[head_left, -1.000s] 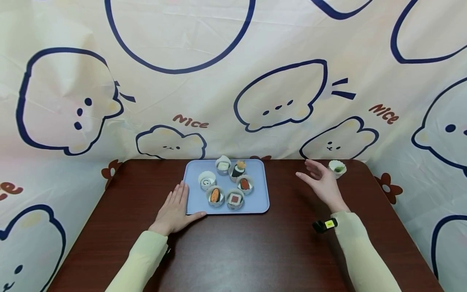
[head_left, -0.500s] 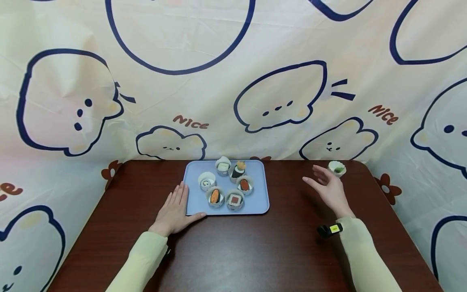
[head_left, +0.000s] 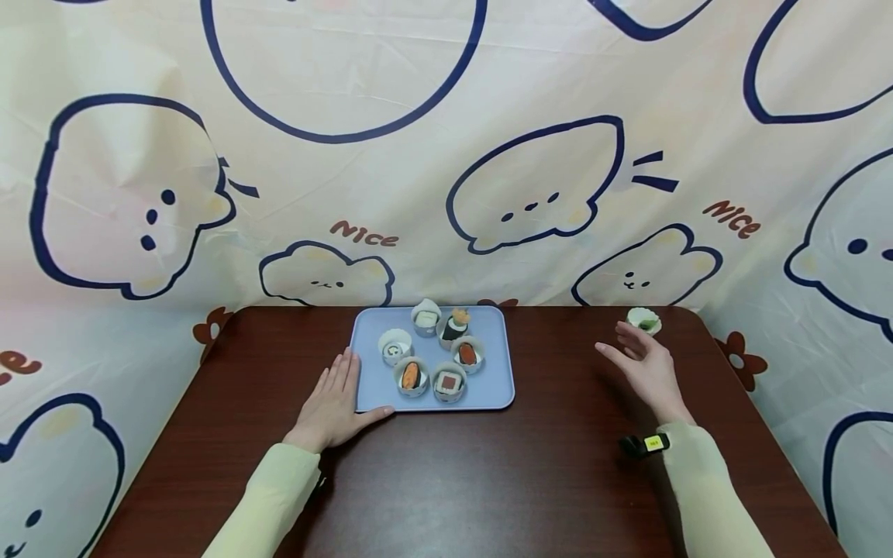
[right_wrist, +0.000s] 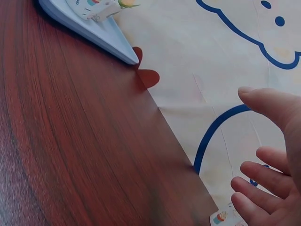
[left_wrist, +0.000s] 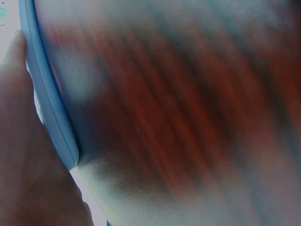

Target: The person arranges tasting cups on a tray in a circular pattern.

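Note:
A light blue tray (head_left: 432, 325) lies toward the back of the table, bearing several paper cups with sushi pieces in them. Among these are an orange-topped sushi (head_left: 411, 376), a red-topped one (head_left: 467, 353) and a square piece (head_left: 449, 382). My left hand (head_left: 329, 407) rests along the tray's left edge, fingers straight, thumb at the front corner. Off to the right, my right hand (head_left: 649, 372) hovers above the table with thumb and fingers spread, holding nothing. Just beyond its fingertips stands one more paper cup (head_left: 640, 315) with something green inside, partly hidden by the hand.
The dark brown wooden table (head_left: 488, 480) ends at the back against a cream cloth (head_left: 391, 186) printed with cartoon outlines. That cloth also hangs along both sides. A black wrist device with a yellow label (head_left: 654, 442) sits at my right cuff.
My right hand has moved to the right and slightly toward me, its fingers now near the lone paper cup. The left hand and the tray stay where they were.

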`<state>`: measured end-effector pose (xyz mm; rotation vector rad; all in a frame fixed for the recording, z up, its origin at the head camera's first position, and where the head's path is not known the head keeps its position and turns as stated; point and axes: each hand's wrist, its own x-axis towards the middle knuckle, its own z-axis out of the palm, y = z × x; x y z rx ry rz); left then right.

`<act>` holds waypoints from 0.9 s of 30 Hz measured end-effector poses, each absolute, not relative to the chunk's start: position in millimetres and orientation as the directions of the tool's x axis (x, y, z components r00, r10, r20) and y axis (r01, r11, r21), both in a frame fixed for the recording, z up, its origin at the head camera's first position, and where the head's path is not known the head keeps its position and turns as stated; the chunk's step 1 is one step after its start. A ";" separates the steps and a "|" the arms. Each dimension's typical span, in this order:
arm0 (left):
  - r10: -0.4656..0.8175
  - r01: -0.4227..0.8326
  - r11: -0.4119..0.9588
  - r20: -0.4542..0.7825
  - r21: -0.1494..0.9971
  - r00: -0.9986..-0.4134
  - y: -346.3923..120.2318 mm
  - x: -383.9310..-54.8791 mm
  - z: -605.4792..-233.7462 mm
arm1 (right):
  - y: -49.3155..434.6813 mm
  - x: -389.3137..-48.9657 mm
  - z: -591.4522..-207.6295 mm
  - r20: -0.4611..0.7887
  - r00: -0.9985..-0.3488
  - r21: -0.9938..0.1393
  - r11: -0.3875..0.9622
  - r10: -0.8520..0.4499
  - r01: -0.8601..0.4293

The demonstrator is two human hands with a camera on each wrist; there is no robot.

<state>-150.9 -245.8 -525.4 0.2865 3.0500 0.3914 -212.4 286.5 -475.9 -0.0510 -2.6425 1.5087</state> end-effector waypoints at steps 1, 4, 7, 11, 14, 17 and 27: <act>0.190 0.176 0.951 -0.031 0.256 -0.981 -245.8 -151.0 -525.6 | 287.5 -211.9 -476.2 0.066 -0.994 -0.861 0.509 0.083 -0.015; 0.186 0.170 0.952 -0.041 0.254 -0.982 -245.8 -151.2 -525.5 | 291.2 -210.7 -477.9 0.069 -0.993 -0.859 0.511 0.094 -0.011; 0.186 0.169 0.953 -0.042 0.253 -0.982 -245.7 -150.9 -525.5 | 294.9 -209.5 -479.6 0.072 -0.992 -0.857 0.515 0.103 -0.009; 0.187 0.172 0.953 -0.037 0.250 -0.982 -245.3 -150.3 -524.5 | 300.2 -206.6 -481.5 0.082 -0.991 -0.867 0.498 0.107 -0.018; 0.188 0.175 0.951 -0.026 0.253 -0.982 -243.6 -148.5 -520.5 | 304.8 -203.9 -482.8 0.077 -0.990 -0.876 0.482 0.118 -0.010; 0.187 0.176 0.950 -0.016 0.256 -0.982 -242.1 -146.6 -516.9 | 308.7 -201.5 -483.2 0.057 -0.988 -0.876 0.482 0.146 0.021; 0.187 0.172 0.954 -0.036 0.245 -0.982 -245.7 -150.4 -523.8 | 317.8 -196.2 -484.6 0.001 -0.977 -0.886 0.453 0.215 0.099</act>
